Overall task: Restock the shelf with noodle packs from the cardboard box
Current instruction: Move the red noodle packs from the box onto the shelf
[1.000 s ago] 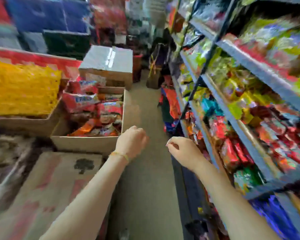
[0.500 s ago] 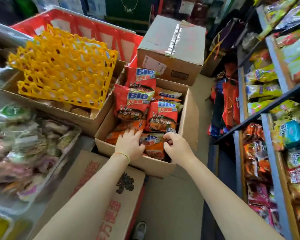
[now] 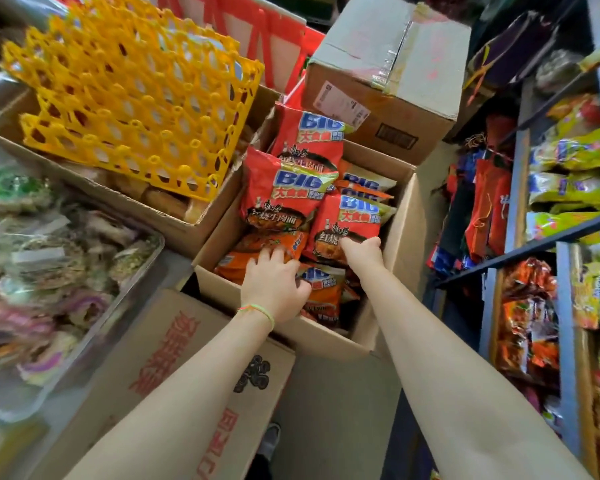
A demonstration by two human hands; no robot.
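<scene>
Noodle packs (image 3: 284, 192): red packs are piled in the open cardboard box (image 3: 400, 237), some upright against the far wall, some flat below; so they are easily reached from above.
Right hand (image 3: 361, 252): the lower edge of one red pack (image 3: 347, 223) is gripped, the fingers curled over it with the thumb at the side; a lift out of the box is judged to be prepared.
Left hand (image 3: 274, 285): it is laid on an orange pack (image 3: 257, 247) low in the box, the fingers slightly spread and bent over its edge; whether the pack is really pinched cannot be told.
Step in hand: packs are being taken up, none is yet carried to the shelf.
Shelf (image 3: 520, 251): it is seen at the right, across a narrow floor strip, already filled with coloured snack bags.
Around the box: a yellow egg tray (image 3: 129, 88) is placed in the neighbouring carton at the left, a taped carton (image 3: 388, 77) is behind, and a flat printed carton (image 3: 187, 368) is under the left forearm.
</scene>
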